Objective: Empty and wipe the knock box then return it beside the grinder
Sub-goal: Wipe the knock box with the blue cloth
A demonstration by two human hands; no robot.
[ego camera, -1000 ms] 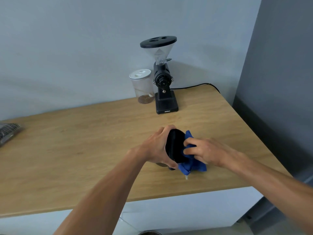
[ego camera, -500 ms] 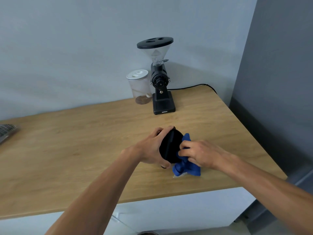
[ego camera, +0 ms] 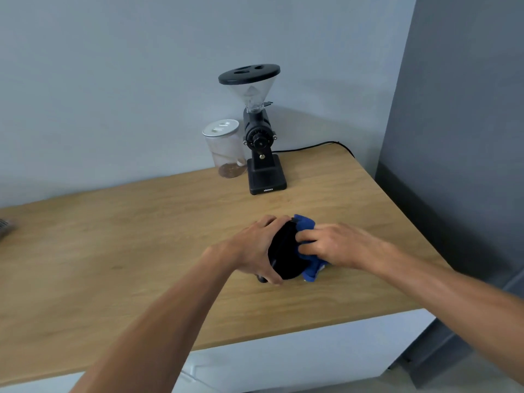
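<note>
The black knock box (ego camera: 284, 255) is tipped on its side just above the wooden counter (ego camera: 141, 236), its opening facing right. My left hand (ego camera: 255, 248) grips it from the left, fingers over the top rim and thumb below. My right hand (ego camera: 331, 245) presses a blue cloth (ego camera: 307, 225) against the box's open side; much of the cloth is hidden under that hand. The black grinder (ego camera: 259, 143) with a clear hopper stands at the back of the counter by the wall.
A clear jar (ego camera: 225, 148) with a white lid and some brown grounds stands left of the grinder. A black cord (ego camera: 317, 146) runs right from the grinder. A dark wall (ego camera: 467, 137) borders the counter's right edge. A metal object (ego camera: 5, 226) shows at the far left.
My right hand and the cloth have shifted slightly upward across the box's opening. The left hand keeps its grip on the box.
</note>
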